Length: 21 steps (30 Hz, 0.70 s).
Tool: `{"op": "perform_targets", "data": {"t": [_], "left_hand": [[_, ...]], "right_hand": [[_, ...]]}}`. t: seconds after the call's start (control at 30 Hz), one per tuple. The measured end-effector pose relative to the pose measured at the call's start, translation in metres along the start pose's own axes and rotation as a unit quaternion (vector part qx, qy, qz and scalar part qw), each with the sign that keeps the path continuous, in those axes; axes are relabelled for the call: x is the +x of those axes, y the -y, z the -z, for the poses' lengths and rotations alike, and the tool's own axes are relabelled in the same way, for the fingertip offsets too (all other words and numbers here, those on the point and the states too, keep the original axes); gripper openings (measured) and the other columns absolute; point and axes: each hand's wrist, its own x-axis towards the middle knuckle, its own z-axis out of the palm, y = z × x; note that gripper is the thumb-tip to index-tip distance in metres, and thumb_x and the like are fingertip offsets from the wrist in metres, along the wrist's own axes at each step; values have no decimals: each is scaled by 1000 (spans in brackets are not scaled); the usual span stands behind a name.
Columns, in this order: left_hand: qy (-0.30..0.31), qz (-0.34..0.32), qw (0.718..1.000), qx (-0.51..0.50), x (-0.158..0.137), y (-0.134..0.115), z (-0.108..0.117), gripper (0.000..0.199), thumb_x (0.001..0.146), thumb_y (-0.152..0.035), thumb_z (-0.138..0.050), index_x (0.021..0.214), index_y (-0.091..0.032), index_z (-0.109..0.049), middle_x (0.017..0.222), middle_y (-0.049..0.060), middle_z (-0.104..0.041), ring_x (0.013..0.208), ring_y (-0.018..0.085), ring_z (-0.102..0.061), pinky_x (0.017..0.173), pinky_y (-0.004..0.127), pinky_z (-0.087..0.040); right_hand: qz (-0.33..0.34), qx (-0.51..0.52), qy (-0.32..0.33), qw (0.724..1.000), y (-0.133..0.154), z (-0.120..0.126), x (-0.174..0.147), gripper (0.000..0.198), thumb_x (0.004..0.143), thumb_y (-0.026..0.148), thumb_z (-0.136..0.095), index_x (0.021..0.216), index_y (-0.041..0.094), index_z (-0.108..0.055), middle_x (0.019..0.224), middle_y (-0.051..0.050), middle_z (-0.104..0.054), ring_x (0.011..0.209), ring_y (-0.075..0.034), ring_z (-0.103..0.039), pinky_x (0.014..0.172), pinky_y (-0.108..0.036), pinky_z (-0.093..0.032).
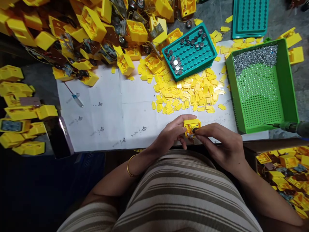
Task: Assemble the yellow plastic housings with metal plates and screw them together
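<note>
Right up against the striped shirt, one yellow case sits between the two hands, held just over the near edge of the paper. The left hand is curled round its side, thumb and fingers half closed on it; the right hand has thumb and forefinger pinched nearly together on a small dark part at the opening (too small, from where I stand, to say what it is). To do this well, I'd let the left hand carry the case, open side up, and leave the right to guide: hold the part level, press gently, and watch that nothing inside gets trapped under it.

Now the counting, working outward. One phone, one power driver reaching over one green basket, its screws far beyond counting. One screwdriver on the paper. The yellow tabs run to dozens, heaped. One teal tray bears roughly twenty metal discs; a second tray lies farther off. The big pile of cases overlaps too much to number.
</note>
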Motion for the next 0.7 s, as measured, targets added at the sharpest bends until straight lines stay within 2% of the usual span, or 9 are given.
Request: {"op": "perform_targets", "data": {"t": [0.13, 0.3, 0.47, 0.57, 0.7], "left_hand": [[8, -1, 1000, 0, 0, 0, -1, 50, 78, -28, -59, 127, -19, -54, 102, 7, -64, 70, 13, -59, 50, 20, -48], [-6, -16, 1000, 1, 0, -2, -1, 45, 79, -27, -59, 123, -18, -58, 99, 7, -64, 70, 12, -56, 48, 17, -45], [7, 0, 1000, 15, 0, -3, -1, 47, 85, -35, -55, 129, -18, -56, 83, 3, -59, 65, 12, -55, 46, 18, -45], [7, 18, 1000, 22, 0, -5, -1, 48, 85, -36, -55, 130, -17, -56, 80, 3, -58, 64, 11, -54, 46, 18, -44], [14, 29, 999, 25, 1, -8, -1, 48, 86, -35, -53, 130, -15, -56, 81, 4, -59, 63, 11, -55, 45, 17, -44]], "right_hand": [[-18, 17, -16, 1000, 1, 0, 4, 16, 89, 14, -60, 100, 21, -67, 89, -3, -72, 80, -14, -67, 70, -27, -55], [6, 0, -12, 1000, 2, -1, 5, 14, 89, 12, -58, 97, 21, -65, 86, -3, -70, 78, -15, -67, 69, -28, -55], [96, -68, 47, 992, -1, 1, 7, 13, 88, 10, -54, 97, 18, -59, 110, -10, -69, 95, -17, -68, 76, -27, -56], [135, -92, 86, 983, -4, 5, 12, 9, 88, 14, -51, 94, 18, -56, 111, -10, -70, 86, -16, -70, 67, -25, -54], [147, -116, 120, 975, -6, 7, 18, 7, 88, 15, -47, 90, 19, -52, 103, -7, -72, 76, -14, -69, 57, -23, -47]]}}
